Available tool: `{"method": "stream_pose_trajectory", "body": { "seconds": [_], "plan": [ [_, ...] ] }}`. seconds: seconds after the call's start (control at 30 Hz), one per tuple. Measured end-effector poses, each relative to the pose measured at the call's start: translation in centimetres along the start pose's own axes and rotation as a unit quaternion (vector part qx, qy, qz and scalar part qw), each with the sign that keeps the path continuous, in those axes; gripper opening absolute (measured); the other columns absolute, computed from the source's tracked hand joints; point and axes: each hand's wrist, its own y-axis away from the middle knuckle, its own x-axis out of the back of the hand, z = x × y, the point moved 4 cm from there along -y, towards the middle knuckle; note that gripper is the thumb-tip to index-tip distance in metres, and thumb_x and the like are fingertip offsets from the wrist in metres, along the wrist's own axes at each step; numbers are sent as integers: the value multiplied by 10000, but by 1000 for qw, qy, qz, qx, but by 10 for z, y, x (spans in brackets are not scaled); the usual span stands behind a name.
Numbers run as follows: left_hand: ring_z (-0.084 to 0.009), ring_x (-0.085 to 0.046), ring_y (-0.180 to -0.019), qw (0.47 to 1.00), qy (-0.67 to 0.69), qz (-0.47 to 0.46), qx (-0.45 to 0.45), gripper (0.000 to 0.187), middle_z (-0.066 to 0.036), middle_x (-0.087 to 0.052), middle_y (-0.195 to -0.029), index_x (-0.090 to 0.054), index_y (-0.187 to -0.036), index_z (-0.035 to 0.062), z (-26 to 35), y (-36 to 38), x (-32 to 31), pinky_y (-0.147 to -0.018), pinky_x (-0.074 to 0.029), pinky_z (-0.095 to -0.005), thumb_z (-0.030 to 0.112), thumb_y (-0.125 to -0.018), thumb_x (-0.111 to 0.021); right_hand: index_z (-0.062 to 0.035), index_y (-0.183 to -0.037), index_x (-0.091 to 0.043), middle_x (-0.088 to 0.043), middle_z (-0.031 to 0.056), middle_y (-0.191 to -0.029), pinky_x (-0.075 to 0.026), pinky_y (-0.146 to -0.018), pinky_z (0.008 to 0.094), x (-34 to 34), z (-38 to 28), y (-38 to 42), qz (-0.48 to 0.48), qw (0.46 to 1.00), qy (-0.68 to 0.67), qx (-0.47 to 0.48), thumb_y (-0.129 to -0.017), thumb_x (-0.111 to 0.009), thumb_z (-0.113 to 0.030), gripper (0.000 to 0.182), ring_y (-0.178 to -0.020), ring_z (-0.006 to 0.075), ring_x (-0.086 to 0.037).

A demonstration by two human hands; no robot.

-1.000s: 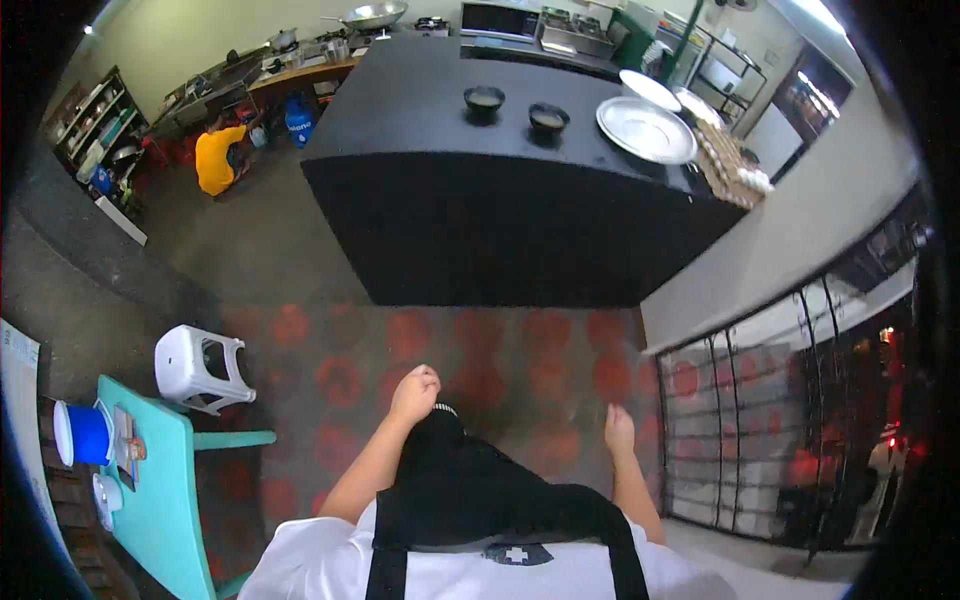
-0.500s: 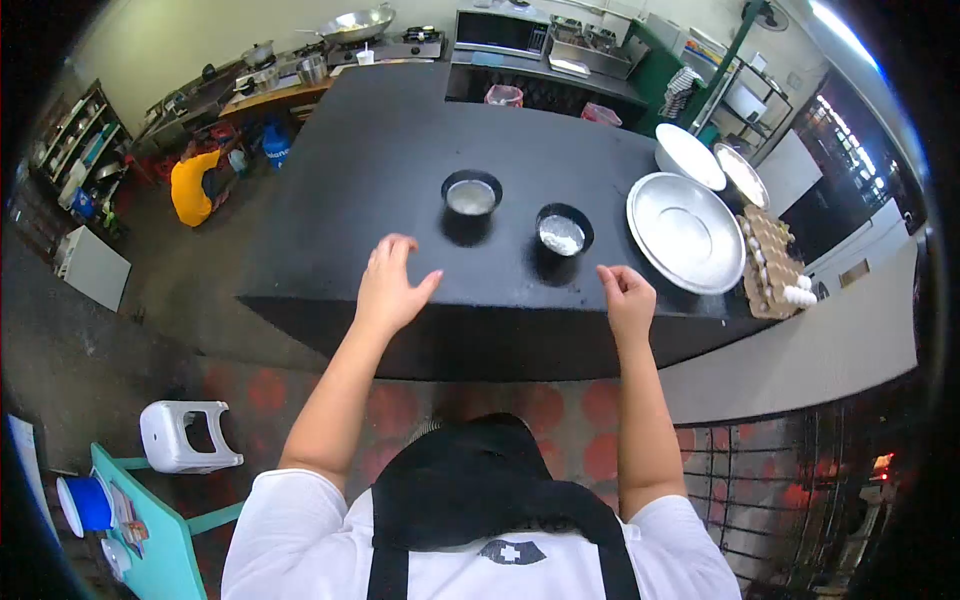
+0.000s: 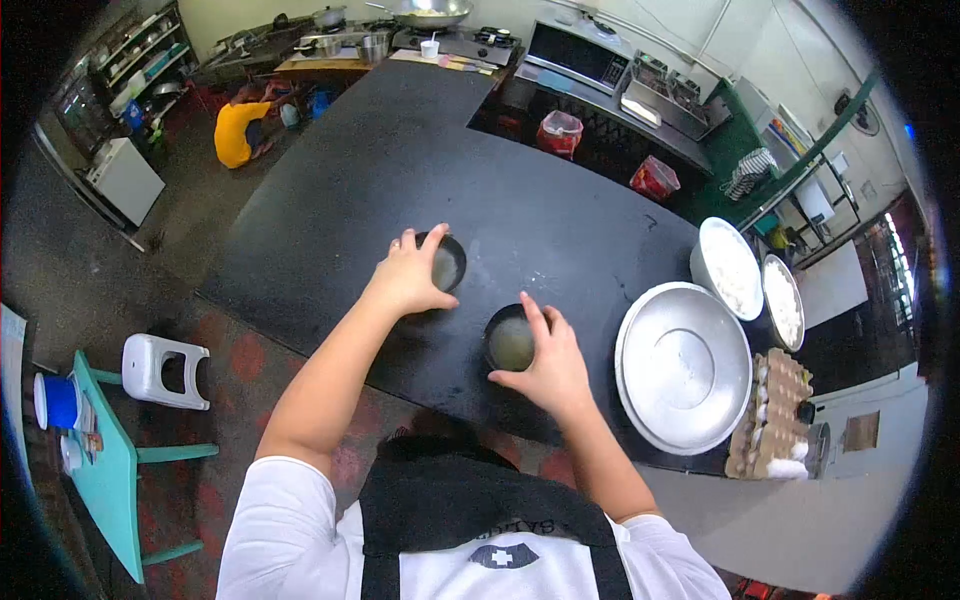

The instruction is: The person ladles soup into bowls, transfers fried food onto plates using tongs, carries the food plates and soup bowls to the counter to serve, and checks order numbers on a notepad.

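Two small black bowls with a pale, cloudy content are on the dark counter (image 3: 330, 200). My left hand (image 3: 403, 278) curves round the left side of one bowl (image 3: 449, 264), fingers at its far rim and thumb at its near side. With thumb and fingers on opposite sides of the rim, my right hand (image 3: 551, 361) holds the other bowl (image 3: 511, 345) from the right. The palm side of each hand is hidden from above.
Right of my right hand lie stacked metal basins (image 3: 685, 370). Beyond them stand a white-filled bowl (image 3: 729, 270), another filled bowl (image 3: 785, 303) and an egg tray (image 3: 768, 415). A person in yellow (image 3: 237, 130) sits low at the far left. A white stool (image 3: 165, 372) stands at left.
Both hands have moved in from beside the bowls and now grip them, one each. The view has turned, and the basins appear lower in it.
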Motion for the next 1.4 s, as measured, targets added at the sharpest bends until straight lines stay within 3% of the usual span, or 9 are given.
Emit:
{"method": "stream_pose_trajectory", "body": {
  "seconds": [0.4,0.67,0.87,1.07,1.27,1.4],
  "plan": [
    [-436,-465,-1182,996,47,74,19,975,-241,-434,-1292,-327,-1366,126,-10,5,-2,-996,-434,-464,293,-536,-812,-185,-1459,-273,-386,311,-1318,-403,-1000,463,-7,2,-10,-12,998,-54,37,-555,-857,-284,1082,-1198,448,-425],
    [-441,-477,-1162,977,65,188,76,944,-264,-453,-1269,-345,-1333,107,-64,120,34,-988,-435,-463,303,-526,-794,-170,-1453,-277,-413,282,-1308,-394,-1002,478,-21,-66,-7,-54,988,-31,143,-526,-859,-286,1100,-1179,437,-439],
    [-468,-445,-1192,948,76,217,218,945,-300,-403,-1315,-335,-1345,103,-124,292,43,-968,-453,-481,325,-551,-797,-152,-1453,-274,-423,266,-1307,-393,-998,473,-58,-166,16,-85,963,-13,257,-509,-866,-298,1124,-1177,429,-442],
    [-473,-442,-1200,889,76,258,371,920,-308,-395,-1312,-347,-1339,86,-176,524,37,-951,-470,-479,305,-560,-784,-140,-1448,-280,-464,224,-1306,-380,-1016,457,-120,-312,91,-126,923,-59,359,-510,-860,-221,1105,-1205,402,-441],
    [-486,-448,-1190,785,75,275,550,906,-320,-387,-1307,-351,-1346,82,-204,776,6,-932,-482,-480,296,-571,-770,-117,-1442,-292,-465,188,-1332,-367,-1030,444,-205,-486,217,-191,855,-90,473,-512,-852,-196,1088,-1218,377,-444],
    [-493,-434,-1205,686,88,298,657,924,-321,-380,-1313,-347,-1356,85,-207,926,-27,-939,-474,-482,310,-567,-772,-110,-1443,-304,-452,192,-1362,-359,-1039,440,-266,-602,318,-238,777,-130,568,-502,-847,-182,1088,-1236,373,-440]
  ]
}}
